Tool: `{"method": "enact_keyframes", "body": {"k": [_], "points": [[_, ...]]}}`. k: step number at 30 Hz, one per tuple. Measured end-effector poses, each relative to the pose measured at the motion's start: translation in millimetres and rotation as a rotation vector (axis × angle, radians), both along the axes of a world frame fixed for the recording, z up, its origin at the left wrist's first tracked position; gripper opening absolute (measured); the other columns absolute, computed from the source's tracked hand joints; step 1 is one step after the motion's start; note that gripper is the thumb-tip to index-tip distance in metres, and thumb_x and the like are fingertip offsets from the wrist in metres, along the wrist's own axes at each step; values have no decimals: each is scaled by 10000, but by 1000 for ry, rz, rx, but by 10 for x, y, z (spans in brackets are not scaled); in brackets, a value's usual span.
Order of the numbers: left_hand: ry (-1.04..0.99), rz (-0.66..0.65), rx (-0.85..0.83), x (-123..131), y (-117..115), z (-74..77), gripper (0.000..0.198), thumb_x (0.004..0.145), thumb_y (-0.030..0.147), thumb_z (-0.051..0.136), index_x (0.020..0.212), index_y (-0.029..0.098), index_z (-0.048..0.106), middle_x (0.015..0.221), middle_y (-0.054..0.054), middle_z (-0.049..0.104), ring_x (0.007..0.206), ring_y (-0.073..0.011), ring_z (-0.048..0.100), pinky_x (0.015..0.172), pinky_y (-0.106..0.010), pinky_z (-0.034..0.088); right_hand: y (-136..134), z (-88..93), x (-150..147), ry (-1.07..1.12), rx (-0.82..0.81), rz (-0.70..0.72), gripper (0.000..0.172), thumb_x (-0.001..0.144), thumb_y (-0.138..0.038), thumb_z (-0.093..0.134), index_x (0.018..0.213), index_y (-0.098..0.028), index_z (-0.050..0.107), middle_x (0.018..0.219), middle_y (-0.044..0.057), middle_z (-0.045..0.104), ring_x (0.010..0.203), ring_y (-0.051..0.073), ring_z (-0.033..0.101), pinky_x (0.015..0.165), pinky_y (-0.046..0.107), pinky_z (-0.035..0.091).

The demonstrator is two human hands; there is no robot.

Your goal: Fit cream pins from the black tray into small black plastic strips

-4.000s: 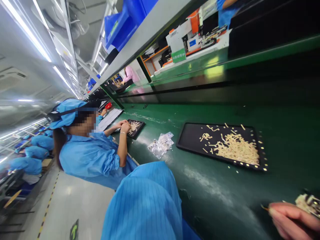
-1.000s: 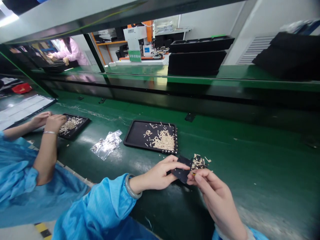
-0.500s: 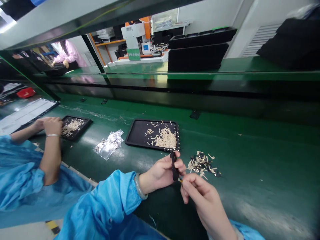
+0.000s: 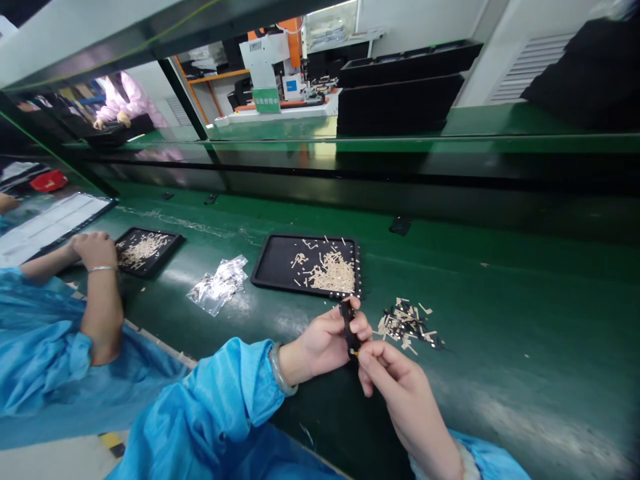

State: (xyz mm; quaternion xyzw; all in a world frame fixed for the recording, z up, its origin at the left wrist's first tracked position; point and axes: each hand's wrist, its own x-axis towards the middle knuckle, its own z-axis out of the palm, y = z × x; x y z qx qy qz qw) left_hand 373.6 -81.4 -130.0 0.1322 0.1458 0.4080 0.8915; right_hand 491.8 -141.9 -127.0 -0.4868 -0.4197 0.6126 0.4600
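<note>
My left hand (image 4: 327,341) is closed around a narrow black part (image 4: 349,327), held upright above the bench. At its lower end a small yellowish bit shows. The fingertips of my right hand (image 4: 395,377) pinch there, against that lower end; what they hold, if anything, is too small to make out. Just beyond my hands lies a black tray (image 4: 280,263) with a heap of small beige strips (image 4: 334,272) at its right side. Right of my hands is a loose pile of beige and black pieces (image 4: 407,323) on the green bench (image 4: 525,300).
A clear plastic bag (image 4: 220,283) with small parts lies left of the tray. Further left, a co-worker's hands (image 4: 95,250) are beside a second black tray (image 4: 160,260) of strips. Stacked black trays (image 4: 397,103) stand on the shelf behind. Another person in pink (image 4: 127,100) works beyond.
My right fingertips have moved slightly up and left, closer against the lower end of the black part. The view has shifted a little; my left hand keeps its hold.
</note>
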Motion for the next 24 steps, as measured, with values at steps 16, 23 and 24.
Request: {"method": "enact_keyframes", "body": {"k": [16,23,24], "points": [[41,7,4,1,0,22,213,691,92,607,887,158,555,618,12,413,636,-125,437,652,-240,345,-8,-29,26,-94,42,12,274,832,-414,532,675,-191,504,509,-50,439,482,102,419,502,225,328],[104,26,62,-4,-21,25,195,738,98,577,919,155,530,631,3,432,648,-124,443,676,-243,345,6,42,13,-222,111,0,276,817,-404,509,647,-188,497,506,-42,429,469,104,393,464,217,321],[115,28,71,-5,-23,32,192,743,102,579,918,157,524,636,3,433,645,-121,441,668,-238,342,9,53,15,-240,129,-7,271,814,-398,511,644,-187,500,508,-41,430,469,105,391,462,217,323]]}}
